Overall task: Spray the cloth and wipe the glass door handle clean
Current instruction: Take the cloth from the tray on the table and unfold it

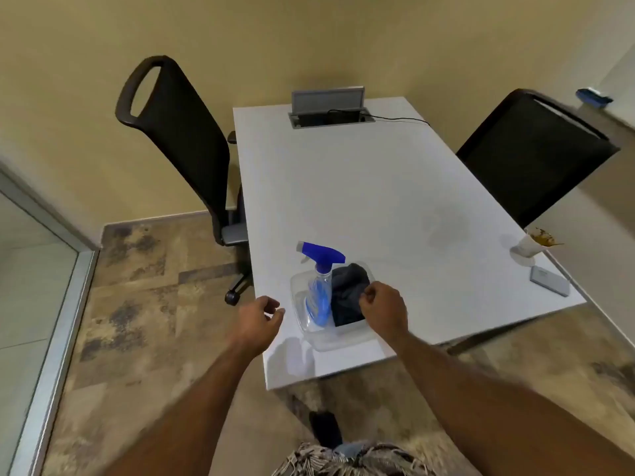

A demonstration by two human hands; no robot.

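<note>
A clear plastic tub [347,340] stands on the near corner of a white table [360,187]. Inside it a clear spray bottle [318,293] with a blue trigger head stands upright, and a dark folded cloth [347,297] lies to its right. My right hand [383,305] hovers over the cloth's right edge with fingers curled; whether it touches the cloth I cannot tell. My left hand [259,317] is just left of the tub, fingers apart and holding nothing. A glass panel with a metal frame [51,324] is at the far left; no door handle shows.
Two black office chairs flank the table, one at the left [178,139], one at the right [536,152]. A cable box [330,111] with a black wire sits at the table's far end. A paper cup [529,245] and a small grey pad [549,285] lie at the right edge.
</note>
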